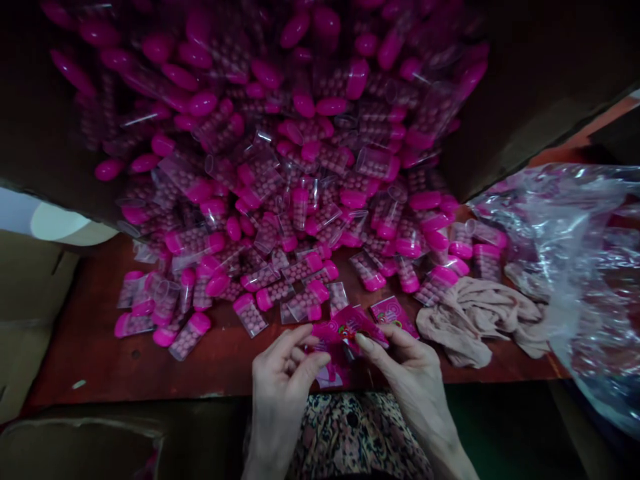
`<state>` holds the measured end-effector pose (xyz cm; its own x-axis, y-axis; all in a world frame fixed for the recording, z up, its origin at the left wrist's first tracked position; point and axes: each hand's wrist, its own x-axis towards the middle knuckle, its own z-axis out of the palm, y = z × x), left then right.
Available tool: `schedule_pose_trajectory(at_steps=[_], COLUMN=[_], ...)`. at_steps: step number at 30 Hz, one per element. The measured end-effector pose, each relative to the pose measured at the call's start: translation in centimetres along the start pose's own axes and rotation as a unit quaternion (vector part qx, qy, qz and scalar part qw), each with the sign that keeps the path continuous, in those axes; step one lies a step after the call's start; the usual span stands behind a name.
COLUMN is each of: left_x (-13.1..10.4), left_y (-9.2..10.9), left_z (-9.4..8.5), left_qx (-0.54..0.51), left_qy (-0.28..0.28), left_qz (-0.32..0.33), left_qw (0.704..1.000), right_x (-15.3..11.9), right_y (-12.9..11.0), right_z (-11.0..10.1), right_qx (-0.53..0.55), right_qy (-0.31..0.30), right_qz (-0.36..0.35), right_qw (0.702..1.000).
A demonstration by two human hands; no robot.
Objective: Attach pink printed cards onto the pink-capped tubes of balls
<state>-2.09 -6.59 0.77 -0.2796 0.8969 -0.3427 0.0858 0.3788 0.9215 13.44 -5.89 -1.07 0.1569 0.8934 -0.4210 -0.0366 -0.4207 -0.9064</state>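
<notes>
Near the front edge of the red table (pixel 210 367), my right hand (pixel 405 363) pinches a pink printed packet (pixel 353 323) between thumb and fingers. My left hand (pixel 290 367) is beside the packet's left side, its fingers curled around pink printed material; exactly what they grip is hard to make out. More pink printed sheets (pixel 330 373) show between and below the hands. Another printed packet (pixel 393 313) lies flat just beyond my right hand. Clear containers with pink caps and small pink balls (pixel 250 317) lie close beyond my left hand.
A large heap of pink-capped containers (pixel 300 200) spills from a dark box (pixel 520 80) onto the table. A crumpled beige cloth (pixel 485 320) and clear plastic bags (pixel 590 267) lie at right. Cardboard (pixel 35 300) stands at left.
</notes>
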Motion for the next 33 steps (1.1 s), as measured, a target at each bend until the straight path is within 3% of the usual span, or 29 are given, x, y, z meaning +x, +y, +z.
schedule_pose_trajectory(at_steps=[3, 6, 14, 21, 33], left_x=[0.8, 1.2, 1.0, 2.0, 2.5], left_y=[0.2, -0.2, -1.1, -0.3, 0.1], left_z=[1.6, 2.8, 2.6, 2.2, 0.4], left_qx=[-0.213, -0.299, -0.269, -0.246, -0.281], left_qy=[-0.079, -0.059, -0.008, 0.028, 0.084], left_qz=[-0.104, -0.140, -0.088, -0.043, -0.038], left_qw=[0.968, 0.942, 0.959, 0.968, 0.955], right_x=[-0.5, -0.7, -0.7, -0.5, 0.2], right_y=[-0.2, -0.2, -0.2, -1.1, -1.3], right_z=[0.7, 1.1, 1.6, 3.0, 4.3], right_qx=[0.019, 0.007, -0.026, -0.115, -0.190], right_qy=[-0.052, -0.058, -0.067, -0.044, -0.081], right_qz=[0.001, -0.036, -0.118, -0.264, -0.307], right_qw=[0.998, 0.998, 0.990, 0.957, 0.929])
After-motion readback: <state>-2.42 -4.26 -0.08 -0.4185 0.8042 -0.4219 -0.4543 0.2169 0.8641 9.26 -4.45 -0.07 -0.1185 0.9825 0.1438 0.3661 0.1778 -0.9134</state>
